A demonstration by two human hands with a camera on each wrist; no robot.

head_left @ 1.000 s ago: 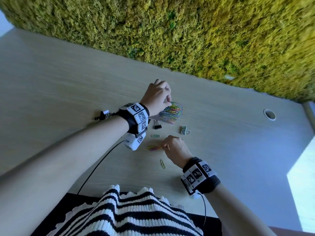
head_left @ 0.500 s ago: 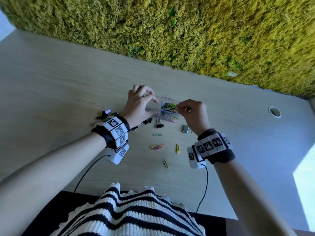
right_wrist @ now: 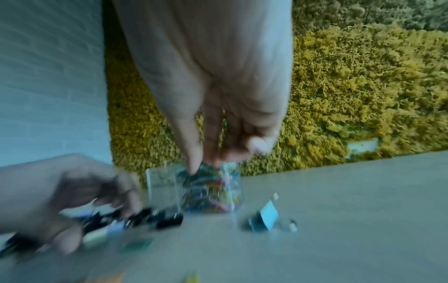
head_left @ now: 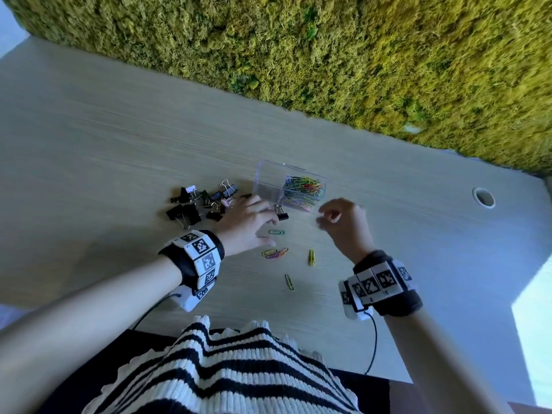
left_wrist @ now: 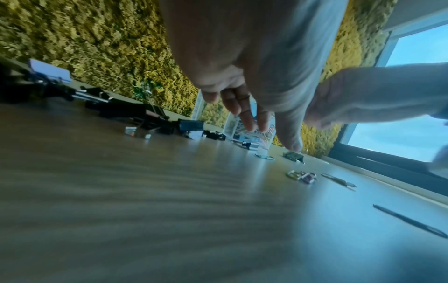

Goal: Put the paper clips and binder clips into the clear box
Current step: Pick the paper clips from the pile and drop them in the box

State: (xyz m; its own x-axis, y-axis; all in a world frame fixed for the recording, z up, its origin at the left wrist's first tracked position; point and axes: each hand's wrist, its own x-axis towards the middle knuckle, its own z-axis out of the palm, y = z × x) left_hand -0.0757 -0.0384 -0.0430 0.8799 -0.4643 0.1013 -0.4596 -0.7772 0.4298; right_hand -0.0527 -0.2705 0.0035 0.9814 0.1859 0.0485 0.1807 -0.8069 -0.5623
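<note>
The clear box (head_left: 270, 186) stands on the desk; its right half holds a heap of coloured paper clips (head_left: 303, 188), its left half looks bare. My left hand (head_left: 268, 225) hovers low just in front of it, fingers relaxed and holding nothing, beside one black binder clip (head_left: 282, 216). A pile of black binder clips (head_left: 200, 204) lies to its left. My right hand (head_left: 327, 218) hangs blurred to the right of the box, fingers loosely curled and empty. Under it, the right wrist view shows a silvery binder clip (right_wrist: 266, 214). Loose paper clips lie nearer me: green (head_left: 276, 232), a small cluster (head_left: 274, 253), yellow (head_left: 311, 257).
A mossy green wall (head_left: 328, 55) backs the wooden desk (head_left: 119, 138). A round cable hole (head_left: 483, 197) sits at the far right. One more paper clip (head_left: 289, 282) lies close to the near edge. Wrist cables trail over that edge.
My left hand has let go of the box and dropped toward the loose clips. My right hand has drawn back from the box opening, to the right and nearer to me.
</note>
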